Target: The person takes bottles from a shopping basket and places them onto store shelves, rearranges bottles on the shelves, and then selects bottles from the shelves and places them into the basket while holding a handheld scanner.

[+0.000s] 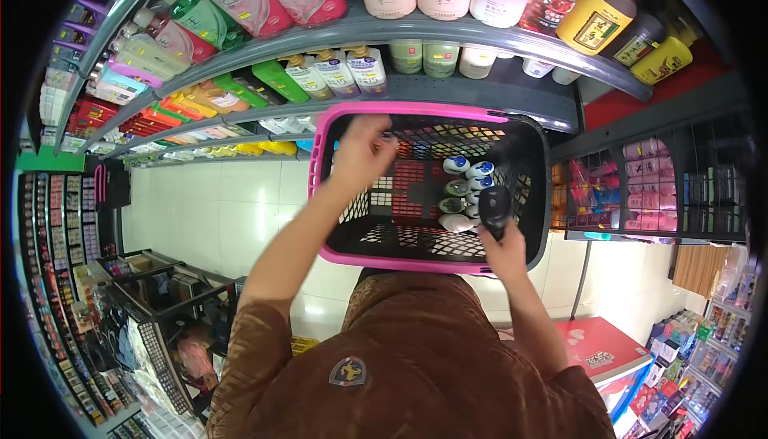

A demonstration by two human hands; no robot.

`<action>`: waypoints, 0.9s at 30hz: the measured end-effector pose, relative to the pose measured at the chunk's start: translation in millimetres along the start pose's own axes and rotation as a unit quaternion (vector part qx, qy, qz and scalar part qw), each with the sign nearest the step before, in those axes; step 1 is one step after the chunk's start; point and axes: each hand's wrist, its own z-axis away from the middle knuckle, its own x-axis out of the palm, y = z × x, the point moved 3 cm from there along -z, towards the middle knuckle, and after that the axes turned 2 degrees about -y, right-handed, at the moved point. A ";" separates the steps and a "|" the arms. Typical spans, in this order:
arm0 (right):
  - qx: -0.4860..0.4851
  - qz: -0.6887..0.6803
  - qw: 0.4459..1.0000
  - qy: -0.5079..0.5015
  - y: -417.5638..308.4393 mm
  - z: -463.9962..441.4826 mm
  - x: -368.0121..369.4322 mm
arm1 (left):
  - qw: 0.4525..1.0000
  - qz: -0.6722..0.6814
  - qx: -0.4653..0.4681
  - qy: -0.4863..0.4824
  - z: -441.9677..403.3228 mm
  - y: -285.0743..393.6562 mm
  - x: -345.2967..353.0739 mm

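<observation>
A black plastic basket [404,257] with a pink rim stands in front of my body. Inside it, at the right, several white bottles [456,165] stand close together, some with blue parts on top. Above the basket's left part is my left hand [368,151], slightly blurred, its fingers loosely curled and apart with nothing visible in them. My right hand [506,253] grips the lower end of a black bottle-shaped object [496,205] over the basket's right side. It covers part of the white bottles, and its exact kind is unclear.
Shelves [312,33] with pump bottles and body wash curve across the front and left. Hanging packs [648,183] fill a rack at the right. Behind me are a red box [600,343] at the right and a dark-framed stand [172,295] at the left.
</observation>
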 end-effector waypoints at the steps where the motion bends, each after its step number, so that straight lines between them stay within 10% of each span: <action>1: -0.017 0.080 0.996 0.018 6.6 1.3 -10.6 | 0.998 0.000 -0.054 0.028 -22.1 4.8 -21.4; 2: 0.045 0.165 0.985 -0.009 -3.0 4.0 -24.6 | 0.984 -0.141 0.055 0.095 -43.4 -5.4 -35.5; 10: 0.026 0.327 0.910 0.254 67.1 0.1 -57.6 | 0.980 -0.198 -0.007 0.021 -143.6 -60.7 -71.3; 27: 0.063 0.345 0.876 0.332 102.2 -18.7 -60.5 | 0.970 -0.231 -0.060 -0.052 -179.1 -121.4 -56.5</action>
